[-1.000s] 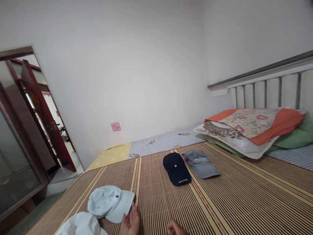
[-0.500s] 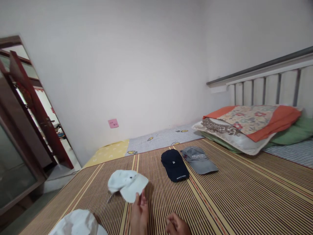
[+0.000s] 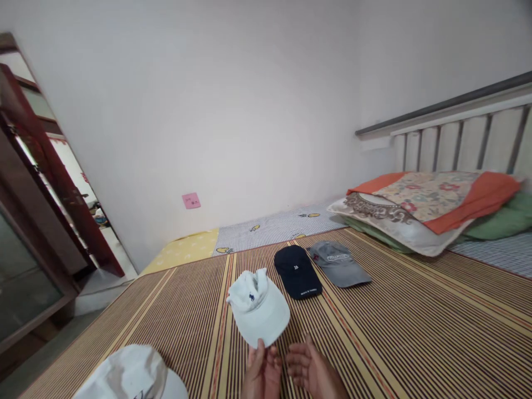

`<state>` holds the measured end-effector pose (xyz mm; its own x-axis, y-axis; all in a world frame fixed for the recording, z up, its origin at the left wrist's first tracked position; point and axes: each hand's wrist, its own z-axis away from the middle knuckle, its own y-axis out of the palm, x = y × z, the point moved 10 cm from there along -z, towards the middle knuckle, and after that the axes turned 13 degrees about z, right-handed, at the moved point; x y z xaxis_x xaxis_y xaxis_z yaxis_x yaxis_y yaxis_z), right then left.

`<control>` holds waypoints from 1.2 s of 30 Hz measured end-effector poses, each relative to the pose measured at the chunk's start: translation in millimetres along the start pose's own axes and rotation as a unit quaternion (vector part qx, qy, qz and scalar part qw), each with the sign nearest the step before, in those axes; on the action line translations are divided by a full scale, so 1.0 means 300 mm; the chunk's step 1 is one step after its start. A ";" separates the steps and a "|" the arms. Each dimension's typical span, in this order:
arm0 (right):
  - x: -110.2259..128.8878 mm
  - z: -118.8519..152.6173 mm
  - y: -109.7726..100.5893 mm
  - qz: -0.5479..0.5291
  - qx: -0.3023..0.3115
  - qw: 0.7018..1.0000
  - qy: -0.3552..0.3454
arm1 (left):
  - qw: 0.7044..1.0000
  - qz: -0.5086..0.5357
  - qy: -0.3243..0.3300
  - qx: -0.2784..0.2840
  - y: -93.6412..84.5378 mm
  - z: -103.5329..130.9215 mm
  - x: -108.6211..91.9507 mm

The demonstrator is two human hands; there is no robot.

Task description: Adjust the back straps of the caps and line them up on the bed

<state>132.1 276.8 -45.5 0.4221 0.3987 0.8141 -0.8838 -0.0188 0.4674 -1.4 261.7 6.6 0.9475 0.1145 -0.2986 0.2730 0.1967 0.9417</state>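
My left hand [image 3: 262,368] pinches the brim of a white baseball cap [image 3: 260,310] with a small dark horse-and-rider logo on its front. The thumb lies on top of the brim, with the fingers underneath. Just to the right, my right hand [image 3: 310,366] is held with fingers apart and nothing in it, close to the brim but not touching. A navy cap [image 3: 297,271] lies beyond the white one, beside a grey cap [image 3: 339,263] with lettering. At the lower left is another white cap [image 3: 128,374], cut off by the frame's bottom edge.
A striped bamboo mat [image 3: 407,327] covers the bed. Pillows with an orange and floral cover [image 3: 440,194] lie at the right, by the white slatted headboard [image 3: 451,147]. A pink note [image 3: 191,200] is on the wall. A doorway with a dark red door [image 3: 62,177] stands at the left.
The white cap in my left hand has moved right, nearer the navy cap, and its logo now faces me. My right hand has opened from a curled shape.
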 end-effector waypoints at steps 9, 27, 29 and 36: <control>0.334 0.169 0.011 -0.127 0.160 0.973 -0.110 | 0.962 -0.158 -0.132 0.177 0.149 0.095 0.137; 0.417 0.274 0.051 0.090 0.188 0.967 -0.146 | 0.979 -0.195 -0.027 0.051 0.163 0.103 -0.050; 0.482 0.279 0.090 0.158 0.193 0.947 -0.201 | 0.958 -0.282 0.039 0.049 0.212 0.119 -0.133; 0.630 0.219 0.116 0.386 0.022 0.851 -0.355 | 0.859 -0.458 0.219 0.072 0.311 0.136 -0.270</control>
<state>194.3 291.3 147.4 -0.2517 -0.4026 0.8801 -0.9514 -0.0638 -0.3013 -46.0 230.9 125.0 0.1804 0.3368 -0.9241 0.9178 0.2804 0.2813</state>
